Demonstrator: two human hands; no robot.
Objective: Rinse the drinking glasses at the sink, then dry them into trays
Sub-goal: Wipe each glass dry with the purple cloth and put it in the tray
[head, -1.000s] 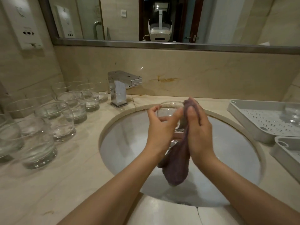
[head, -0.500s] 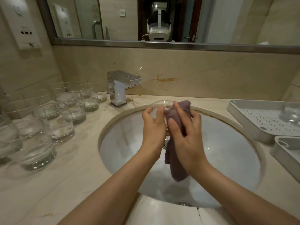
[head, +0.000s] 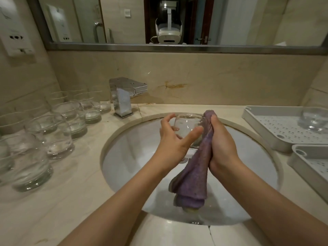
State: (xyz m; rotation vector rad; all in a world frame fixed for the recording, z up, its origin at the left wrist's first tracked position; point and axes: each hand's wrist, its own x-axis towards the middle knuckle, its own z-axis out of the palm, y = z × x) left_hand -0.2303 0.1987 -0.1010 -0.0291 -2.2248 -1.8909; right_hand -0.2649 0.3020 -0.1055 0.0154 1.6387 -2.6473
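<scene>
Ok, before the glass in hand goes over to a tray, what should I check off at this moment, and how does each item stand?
1. Left hand holds the glass: ok, fingers and thumb curl round it.
2. Right hand grips the purple cloth: ok.
3. Cloth against the glass: ok, touching its right side.
4. Glass fully dry: cannot tell.
5. Room in the far tray: ok, one glass only in the part in view.
6. Tap off: ok, no stream visible.

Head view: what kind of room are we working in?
Likely a hotel bathroom vanity: round undermount sink in a marble counter, chrome faucet, wall mirror above, and many identical drinking glasses lined up.
</scene>
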